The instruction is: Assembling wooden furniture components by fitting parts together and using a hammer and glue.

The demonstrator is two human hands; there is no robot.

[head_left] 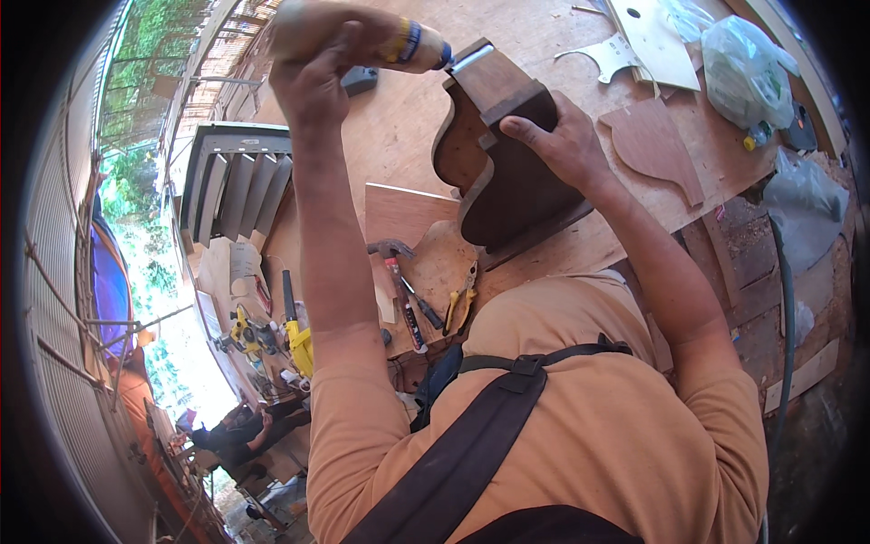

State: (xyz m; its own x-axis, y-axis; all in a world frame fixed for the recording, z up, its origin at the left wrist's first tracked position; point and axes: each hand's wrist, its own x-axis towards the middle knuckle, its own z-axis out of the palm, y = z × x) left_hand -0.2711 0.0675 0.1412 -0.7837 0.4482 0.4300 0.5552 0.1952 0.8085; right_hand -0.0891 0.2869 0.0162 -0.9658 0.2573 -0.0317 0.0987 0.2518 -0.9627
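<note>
My left hand (317, 80) is wrapped round a tan glue bottle (421, 50) with a blue label, tipped sideways. Its dark nozzle is at the end edge of a dark brown wooden box-like piece (526, 186) with curved sides. Along that edge runs a whitish strip (471, 58), perhaps glue. My right hand (569, 145) grips the near upper part of the wooden piece, thumb on its face and fingers over the far side. The piece stands tilted on the plywood table (399, 136), close to my body.
Near me lie a hammer (405, 304), a screwdriver (423, 306) and yellow-handled pliers (462, 297). A curved wooden panel (648, 145), pale templates (612, 59) and a plastic bag (745, 72) are at the right. A slatted grey frame (237, 186) stands left; a person (237, 437) is beyond.
</note>
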